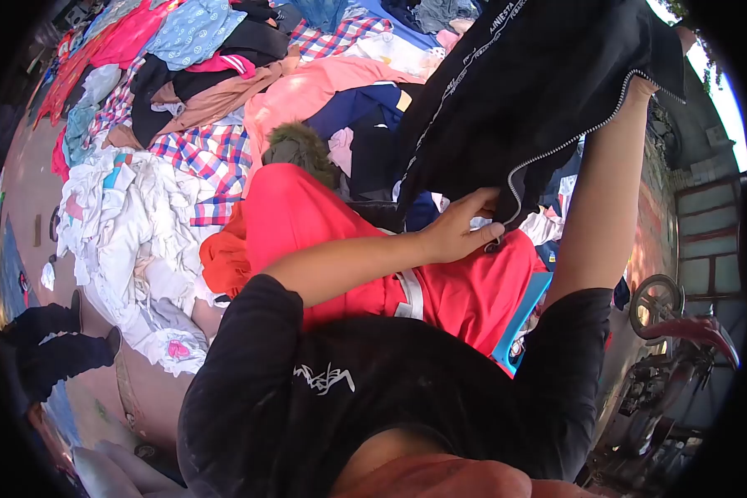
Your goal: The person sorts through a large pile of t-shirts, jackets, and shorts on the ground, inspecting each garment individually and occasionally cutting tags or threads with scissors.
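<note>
A black zip-up jacket point(548, 91) with white lettered tape along one side hangs raised in front of me at the upper right. My left hand point(465, 228) pinches its lower edge beside the end of the silver zip. At the zip's upper end, my right hand point(639, 85) is lifted high and holds the jacket up; cloth covers most of its fingers. Below the jacket are my red-clad legs point(307, 212). A garment with a brown furry trim point(300, 143) lies just beyond my knee.
Heaped clothes spread ahead, including a white pile point(133, 224), a checked shirt point(216, 158) and a salmon garment point(307, 87). A blue plastic edge point(523, 319) shows beside my leg. A motorcycle point(660, 373) stands at right; another person's dark-clad legs point(54, 344) are at left.
</note>
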`<state>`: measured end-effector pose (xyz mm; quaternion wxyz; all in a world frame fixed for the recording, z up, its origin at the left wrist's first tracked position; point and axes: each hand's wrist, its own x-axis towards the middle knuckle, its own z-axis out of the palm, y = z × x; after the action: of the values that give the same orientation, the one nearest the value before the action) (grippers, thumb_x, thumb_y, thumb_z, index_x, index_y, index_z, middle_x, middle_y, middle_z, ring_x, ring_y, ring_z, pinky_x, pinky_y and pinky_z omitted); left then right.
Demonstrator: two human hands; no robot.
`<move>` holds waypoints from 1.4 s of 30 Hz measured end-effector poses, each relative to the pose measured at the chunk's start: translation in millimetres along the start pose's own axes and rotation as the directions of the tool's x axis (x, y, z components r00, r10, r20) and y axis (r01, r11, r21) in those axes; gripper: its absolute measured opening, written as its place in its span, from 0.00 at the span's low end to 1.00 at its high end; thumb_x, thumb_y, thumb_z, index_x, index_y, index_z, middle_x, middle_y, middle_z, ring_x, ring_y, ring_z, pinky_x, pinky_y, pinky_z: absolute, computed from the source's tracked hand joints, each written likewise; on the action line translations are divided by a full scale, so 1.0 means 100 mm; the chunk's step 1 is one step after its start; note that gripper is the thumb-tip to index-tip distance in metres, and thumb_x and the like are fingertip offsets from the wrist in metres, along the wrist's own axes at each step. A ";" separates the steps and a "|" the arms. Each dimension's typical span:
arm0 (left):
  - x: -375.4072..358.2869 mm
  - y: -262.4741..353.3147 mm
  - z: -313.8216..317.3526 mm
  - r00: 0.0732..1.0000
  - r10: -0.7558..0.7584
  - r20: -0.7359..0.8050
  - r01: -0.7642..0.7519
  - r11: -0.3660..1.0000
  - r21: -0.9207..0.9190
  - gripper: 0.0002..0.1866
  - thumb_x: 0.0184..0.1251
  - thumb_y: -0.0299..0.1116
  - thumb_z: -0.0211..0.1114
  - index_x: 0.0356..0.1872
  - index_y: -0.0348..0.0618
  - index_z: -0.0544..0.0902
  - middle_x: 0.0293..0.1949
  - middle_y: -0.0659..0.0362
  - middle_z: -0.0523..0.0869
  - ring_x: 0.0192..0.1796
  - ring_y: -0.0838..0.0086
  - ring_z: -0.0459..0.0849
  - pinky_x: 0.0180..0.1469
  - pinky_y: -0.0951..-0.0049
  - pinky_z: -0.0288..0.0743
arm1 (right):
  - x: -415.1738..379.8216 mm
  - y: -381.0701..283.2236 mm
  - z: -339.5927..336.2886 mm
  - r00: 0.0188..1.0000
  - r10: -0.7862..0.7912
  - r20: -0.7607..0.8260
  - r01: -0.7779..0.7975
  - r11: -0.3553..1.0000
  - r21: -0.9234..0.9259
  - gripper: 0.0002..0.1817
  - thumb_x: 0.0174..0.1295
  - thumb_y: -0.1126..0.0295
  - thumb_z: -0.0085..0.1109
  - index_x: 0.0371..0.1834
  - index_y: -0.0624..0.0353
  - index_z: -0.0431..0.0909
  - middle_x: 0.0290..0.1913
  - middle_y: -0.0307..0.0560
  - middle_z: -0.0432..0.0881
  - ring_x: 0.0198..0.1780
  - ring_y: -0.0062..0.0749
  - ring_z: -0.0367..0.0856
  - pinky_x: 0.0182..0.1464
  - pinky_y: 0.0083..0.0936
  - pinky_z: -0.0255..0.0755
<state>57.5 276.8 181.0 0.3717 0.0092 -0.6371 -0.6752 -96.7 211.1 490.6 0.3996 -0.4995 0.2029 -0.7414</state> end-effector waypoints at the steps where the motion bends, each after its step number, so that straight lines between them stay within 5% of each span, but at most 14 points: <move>1: 0.05 0.03 0.06 0.995 -0.027 -0.099 -0.003 0.955 -0.296 0.30 0.75 0.42 0.65 0.68 0.33 0.68 0.54 0.40 0.81 0.59 0.57 0.84 0.56 0.67 0.80 | -0.01 -0.05 -0.02 1.000 -0.011 -0.014 0.011 1.000 -0.019 0.50 0.64 0.25 0.48 0.64 0.68 0.72 0.60 0.57 0.78 0.61 0.49 0.78 0.68 0.45 0.72; 5: 0.28 -0.20 0.05 0.965 -0.103 -0.239 0.104 0.995 -0.009 0.27 0.74 0.35 0.66 0.68 0.34 0.69 0.58 0.42 0.78 0.52 0.63 0.86 0.44 0.75 0.82 | -0.05 -0.24 -0.12 0.996 -0.057 -0.063 0.050 0.994 -0.097 0.49 0.64 0.26 0.48 0.66 0.67 0.70 0.63 0.57 0.76 0.64 0.50 0.76 0.69 0.46 0.70; 9: 0.33 0.02 0.26 0.974 0.001 -0.226 0.066 0.955 0.289 0.44 0.56 0.42 0.79 0.70 0.34 0.67 0.64 0.39 0.73 0.66 0.49 0.76 0.66 0.58 0.73 | -0.13 -0.42 -0.17 0.991 -0.091 -0.094 0.075 0.985 -0.158 0.49 0.65 0.27 0.48 0.68 0.66 0.68 0.65 0.57 0.73 0.66 0.50 0.73 0.70 0.46 0.68; 11: 0.32 0.13 0.37 0.992 0.050 -0.117 -0.028 0.983 0.183 0.50 0.51 0.44 0.82 0.72 0.35 0.64 0.74 0.36 0.62 0.76 0.44 0.62 0.77 0.53 0.59 | -0.18 -0.50 -0.19 0.988 -0.107 -0.110 0.086 0.979 -0.187 0.48 0.65 0.28 0.48 0.69 0.65 0.67 0.67 0.57 0.72 0.67 0.50 0.72 0.71 0.46 0.67; 14: 0.26 0.23 0.53 0.994 0.106 0.033 -0.111 0.960 0.259 0.52 0.50 0.50 0.81 0.73 0.36 0.64 0.71 0.38 0.68 0.75 0.44 0.65 0.77 0.55 0.60 | -0.24 -0.57 -0.22 0.984 -0.125 -0.128 0.096 0.972 -0.215 0.48 0.65 0.29 0.48 0.70 0.64 0.66 0.69 0.56 0.70 0.69 0.50 0.70 0.72 0.46 0.66; 17: 0.21 0.22 0.64 0.954 -0.093 0.284 0.110 0.993 -0.044 0.49 0.57 0.47 0.79 0.74 0.33 0.63 0.69 0.41 0.73 0.73 0.52 0.71 0.74 0.59 0.63 | -0.27 -0.61 -0.24 0.982 -0.140 -0.130 0.108 0.968 -0.227 0.48 0.66 0.29 0.48 0.72 0.64 0.64 0.70 0.56 0.68 0.70 0.51 0.68 0.73 0.47 0.65; 20: 0.01 0.14 0.75 0.929 -0.021 0.370 0.135 0.949 -0.285 0.42 0.65 0.45 0.74 0.73 0.33 0.64 0.64 0.45 0.78 0.70 0.59 0.74 0.73 0.62 0.64 | -0.27 -0.67 -0.25 0.979 -0.155 -0.134 0.119 0.962 -0.244 0.48 0.66 0.30 0.48 0.73 0.63 0.63 0.72 0.56 0.66 0.72 0.51 0.66 0.74 0.47 0.64; 23: -0.06 0.14 0.68 0.834 -0.122 0.538 0.298 0.921 -0.253 0.34 0.72 0.37 0.69 0.72 0.33 0.66 0.64 0.50 0.79 0.69 0.68 0.75 0.71 0.65 0.66 | -0.28 -0.72 -0.29 0.975 -0.176 -0.135 0.137 0.956 -0.258 0.48 0.66 0.31 0.49 0.75 0.62 0.61 0.74 0.56 0.64 0.74 0.51 0.64 0.75 0.47 0.62; 28: -0.17 -0.32 0.37 0.936 -0.319 0.146 0.351 0.857 -0.377 0.25 0.74 0.28 0.63 0.67 0.30 0.68 0.56 0.51 0.82 0.62 0.69 0.78 0.65 0.73 0.70 | -0.21 -0.87 -0.39 0.961 -0.233 -0.150 0.178 0.935 -0.307 0.48 0.67 0.32 0.49 0.77 0.61 0.59 0.77 0.55 0.61 0.76 0.52 0.61 0.76 0.48 0.60; 29: -0.03 -0.30 0.06 0.937 -0.348 0.033 0.348 0.921 -0.175 0.21 0.76 0.28 0.61 0.64 0.30 0.69 0.53 0.53 0.82 0.57 0.73 0.79 0.60 0.72 0.73 | -0.18 -0.91 -0.49 0.958 -0.241 -0.157 0.181 0.930 -0.320 0.48 0.67 0.32 0.49 0.78 0.60 0.58 0.78 0.55 0.60 0.77 0.52 0.60 0.76 0.48 0.60; 30: 0.13 -0.17 -0.17 0.896 -0.430 -0.113 0.364 0.855 -0.370 0.18 0.77 0.29 0.60 0.61 0.31 0.71 0.51 0.54 0.82 0.52 0.75 0.79 0.56 0.73 0.74 | -0.16 -0.95 -0.55 0.954 -0.247 -0.170 0.180 0.925 -0.336 0.48 0.67 0.32 0.49 0.78 0.60 0.58 0.79 0.55 0.59 0.77 0.52 0.60 0.77 0.48 0.59; 33: 0.51 -0.12 -1.34 0.903 -0.265 -0.339 0.319 0.941 0.114 0.11 0.77 0.32 0.63 0.51 0.34 0.80 0.41 0.61 0.86 0.44 0.81 0.82 0.50 0.76 0.75 | -0.12 -1.06 -0.92 0.948 -0.272 -0.167 0.182 0.891 -0.416 0.48 0.67 0.33 0.49 0.80 0.59 0.56 0.81 0.55 0.57 0.79 0.52 0.58 0.78 0.48 0.58; 35: 0.63 0.34 -1.86 0.969 -0.102 -0.223 0.162 0.950 0.268 0.12 0.71 0.33 0.70 0.46 0.35 0.82 0.42 0.61 0.87 0.43 0.81 0.83 0.47 0.75 0.76 | -0.10 -1.21 -1.14 0.855 -0.260 -0.450 0.071 0.916 -0.394 0.46 0.71 0.37 0.47 0.80 0.62 0.55 0.81 0.57 0.55 0.80 0.53 0.56 0.79 0.48 0.56; 42: 0.76 1.29 -2.22 0.856 -0.511 -0.086 0.387 0.520 0.761 0.16 0.65 0.34 0.70 0.47 0.31 0.87 0.33 0.56 0.90 0.36 0.76 0.86 0.42 0.72 0.77 | 0.04 -1.42 -1.68 0.761 -0.225 -0.608 -0.043 0.918 -0.394 0.35 0.76 0.48 0.45 0.76 0.63 0.62 0.73 0.59 0.67 0.72 0.52 0.68 0.75 0.47 0.61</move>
<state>173.8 59.4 285.6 0.0973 0.2769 -0.8597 -0.4181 -304.6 276.5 522.1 0.1627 -0.2933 0.4434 -0.8312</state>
